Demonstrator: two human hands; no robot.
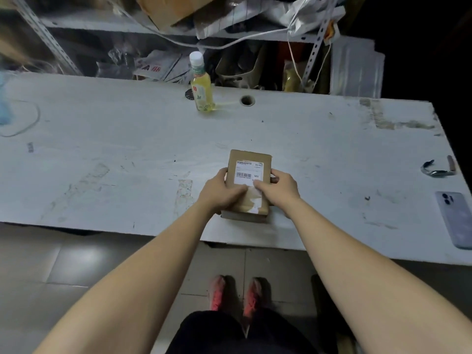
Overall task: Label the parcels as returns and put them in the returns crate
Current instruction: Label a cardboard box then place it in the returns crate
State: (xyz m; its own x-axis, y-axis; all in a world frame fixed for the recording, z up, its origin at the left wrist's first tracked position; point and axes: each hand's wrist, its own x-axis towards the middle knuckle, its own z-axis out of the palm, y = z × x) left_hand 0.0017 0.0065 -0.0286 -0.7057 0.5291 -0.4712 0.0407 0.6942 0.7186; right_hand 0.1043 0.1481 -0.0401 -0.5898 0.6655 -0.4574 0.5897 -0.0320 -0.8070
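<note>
A small brown cardboard parcel [249,159] lies flat on the white table [127,154] near its front edge. A white shipping label [247,172] with a barcode is stuck on its top. My left hand [221,191] grips the parcel's left side, thumb across the top. My right hand [279,187] holds the right side, its thumb pressing on the label's lower right corner. No returns crate is in view.
A bottle of yellow drink [201,85] stands at the table's far edge beside a cable hole [247,100]. A phone [457,218] and a small tool [438,168] lie at the right. Cluttered shelves [229,34] rise behind the table.
</note>
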